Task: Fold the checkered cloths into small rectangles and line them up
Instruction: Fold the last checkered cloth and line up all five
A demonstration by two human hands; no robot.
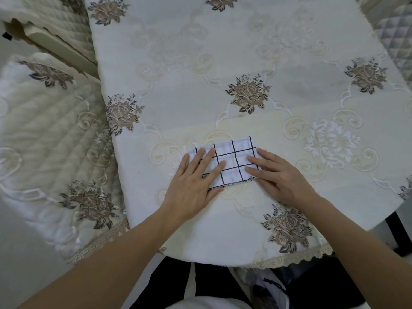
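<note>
Cream floral tablecloth [223, 52] covers a table, with matching padded seats [44, 130] at its left edge. Near the table's front edge lies one checkered cloth [231, 159] (white with dark grid lines), folded into a small rectangle. Left hand [191, 181] lies flat on the cloth's left half, fingers straight and spread. Right hand [278, 175] presses its right end, fingers straight, gripping nothing.

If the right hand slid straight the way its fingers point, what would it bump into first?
Probably the left hand, at its fingertips. The right hand points up and left across the checkered cloth it presses, and the left hand lies flat on that cloth too, close by.
</note>
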